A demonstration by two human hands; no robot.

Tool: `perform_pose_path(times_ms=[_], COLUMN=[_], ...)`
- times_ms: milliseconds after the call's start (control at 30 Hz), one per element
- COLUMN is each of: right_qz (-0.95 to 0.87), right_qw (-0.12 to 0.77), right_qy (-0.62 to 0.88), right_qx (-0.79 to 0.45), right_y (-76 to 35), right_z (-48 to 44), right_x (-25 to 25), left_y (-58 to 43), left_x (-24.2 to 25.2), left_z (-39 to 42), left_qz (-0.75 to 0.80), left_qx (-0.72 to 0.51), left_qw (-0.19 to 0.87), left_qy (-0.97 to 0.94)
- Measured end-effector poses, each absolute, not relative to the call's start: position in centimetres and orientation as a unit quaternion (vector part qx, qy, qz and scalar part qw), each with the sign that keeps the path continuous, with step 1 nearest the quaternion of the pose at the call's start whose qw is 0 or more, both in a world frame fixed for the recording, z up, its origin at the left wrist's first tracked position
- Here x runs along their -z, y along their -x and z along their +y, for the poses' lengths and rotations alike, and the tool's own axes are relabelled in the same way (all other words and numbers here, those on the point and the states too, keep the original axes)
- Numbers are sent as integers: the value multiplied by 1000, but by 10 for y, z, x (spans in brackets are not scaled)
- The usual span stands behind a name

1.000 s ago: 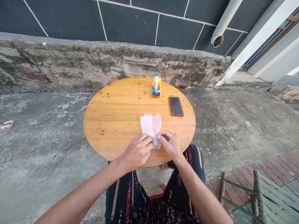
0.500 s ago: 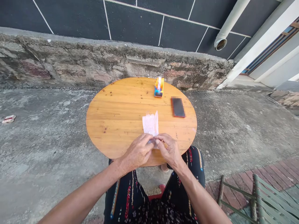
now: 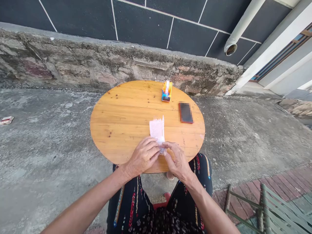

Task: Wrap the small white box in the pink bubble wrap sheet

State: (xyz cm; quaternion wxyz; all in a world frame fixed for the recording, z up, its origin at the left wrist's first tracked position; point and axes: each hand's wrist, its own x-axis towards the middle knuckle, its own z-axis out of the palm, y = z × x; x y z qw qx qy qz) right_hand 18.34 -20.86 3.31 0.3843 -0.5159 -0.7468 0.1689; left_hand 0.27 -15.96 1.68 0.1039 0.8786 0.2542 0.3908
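A thin pale pink tissue [image 3: 157, 129] lies folded on the near part of a round wooden table [image 3: 122, 123]. My left hand [image 3: 143, 156] and my right hand [image 3: 177, 160] meet at its near end, each pinching it with closed fingers. The far part of the tissue stands up slightly from the tabletop. Part of its near end is hidden under my fingers.
A small orange, blue and white object [image 3: 167, 91] stands near the table's far edge. A dark flat phone [image 3: 185, 112] lies right of centre. A stone ledge [image 3: 97, 61] and dark tiled wall run behind. A green slatted chair [image 3: 268, 211] is at lower right.
The tissue was spread wider a second ago; its right flap has been folded over and it is now narrower. My hands have drawn closer together at its near end.
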Motion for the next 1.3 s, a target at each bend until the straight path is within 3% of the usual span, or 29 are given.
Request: perform_pose_path(times_ms=[733, 1067, 1300], right_qz=[-649, -796, -820], right_qw=[492, 361, 325], right_qy=[556, 486, 470], right_qx=[-168, 26, 49], right_y=[-173, -173, -174], right_z=[-204, -215, -221], right_x=[-10, -18, -21], left_y=[-5, -5, -9], left_x=[-26, -22, -27], left_z=[-165, -171, -171], left_qz=[276, 318, 384], left_qx=[-376, -410, -416], left_qw=[102, 223, 247], left_qy=[-879, -825, -786])
